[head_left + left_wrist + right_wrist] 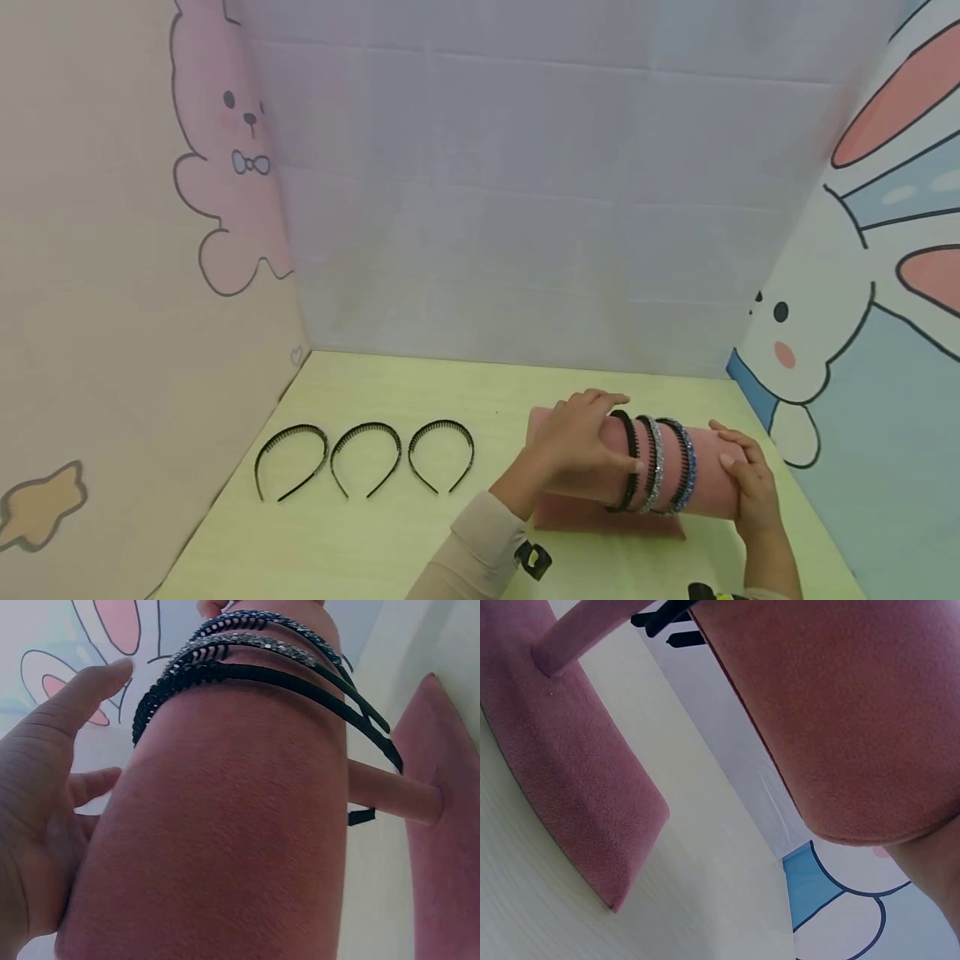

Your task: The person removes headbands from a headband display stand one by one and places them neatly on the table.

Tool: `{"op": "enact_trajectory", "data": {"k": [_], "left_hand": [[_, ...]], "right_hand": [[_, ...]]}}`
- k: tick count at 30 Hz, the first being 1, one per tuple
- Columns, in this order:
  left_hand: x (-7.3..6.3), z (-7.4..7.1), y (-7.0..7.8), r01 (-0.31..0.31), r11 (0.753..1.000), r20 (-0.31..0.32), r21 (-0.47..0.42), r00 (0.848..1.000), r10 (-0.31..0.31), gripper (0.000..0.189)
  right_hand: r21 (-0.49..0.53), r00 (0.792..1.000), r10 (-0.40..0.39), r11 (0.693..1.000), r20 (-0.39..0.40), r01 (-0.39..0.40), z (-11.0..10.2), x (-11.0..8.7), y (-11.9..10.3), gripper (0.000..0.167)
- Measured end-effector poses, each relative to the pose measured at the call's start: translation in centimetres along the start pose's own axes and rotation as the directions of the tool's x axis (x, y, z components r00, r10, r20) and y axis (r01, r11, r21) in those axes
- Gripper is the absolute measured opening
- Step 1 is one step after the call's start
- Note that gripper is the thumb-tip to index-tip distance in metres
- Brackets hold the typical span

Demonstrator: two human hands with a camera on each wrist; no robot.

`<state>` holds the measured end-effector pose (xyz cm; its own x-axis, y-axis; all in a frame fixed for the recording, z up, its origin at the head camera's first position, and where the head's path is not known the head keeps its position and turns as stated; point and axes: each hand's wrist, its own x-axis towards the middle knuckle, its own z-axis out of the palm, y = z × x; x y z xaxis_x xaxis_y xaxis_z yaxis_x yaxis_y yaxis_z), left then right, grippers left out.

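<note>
A pink fabric headband stand [712, 471] has a thick horizontal roll on a short post [394, 795] over a flat base [607, 522]. Three toothed headbands sit around the roll: a black one [634, 458], a silver glittery one [658, 467] and a blue glittery one [688, 467]. My left hand [573, 437] lies over the roll's left part, fingers extended and thumb close to the black headband. At the right end, my right hand [757, 487] grips the roll between thumb and fingers. In the right wrist view the roll [847, 712] hides most of that hand.
Three dark headbands [300, 428] [366, 426] [441, 423] lie in a row on the left of the pale yellow table [337, 550]. Walls with cartoon animals stand left and right, and a pale cloth [510, 208] hangs behind.
</note>
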<state>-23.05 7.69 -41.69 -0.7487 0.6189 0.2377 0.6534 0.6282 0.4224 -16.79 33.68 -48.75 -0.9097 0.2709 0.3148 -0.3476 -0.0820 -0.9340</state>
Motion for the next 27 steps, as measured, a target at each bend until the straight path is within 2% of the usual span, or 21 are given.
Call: {"op": "enact_trajectory", "data": {"k": [4, 7, 17, 27], "left_hand": [[0.19, -0.1, 0.07, 0.03, 0.998, 0.081, 0.052, 0.996, -0.035, 0.093], [0.26, -0.02, 0.19, 0.042, 0.996, 0.104, 0.082, 0.993, -0.051, 0.094], [0.69, 0.19, 0.42, 0.029, 0.989, 0.116, 0.146, 0.992, -0.046, 0.095], [0.47, 0.7, 0.68, 0.0, 0.96, 0.124, 0.279, 0.992, -0.036, 0.101]], "right_hand": [[0.004, 1.0, 0.009, 1.0, -0.006, -0.009, 0.07, 0.09, 0.08, 0.025], [0.001, 1.0, 0.012, 1.0, -0.004, -0.012, 0.06, 0.07, 0.1, 0.026], [-0.001, 1.0, 0.014, 1.0, -0.005, -0.014, 0.03, 0.09, -0.18, 0.025], [-0.01, 1.0, -0.004, 1.0, 0.0, 0.004, 0.06, -0.04, 0.01, 0.026]]}}
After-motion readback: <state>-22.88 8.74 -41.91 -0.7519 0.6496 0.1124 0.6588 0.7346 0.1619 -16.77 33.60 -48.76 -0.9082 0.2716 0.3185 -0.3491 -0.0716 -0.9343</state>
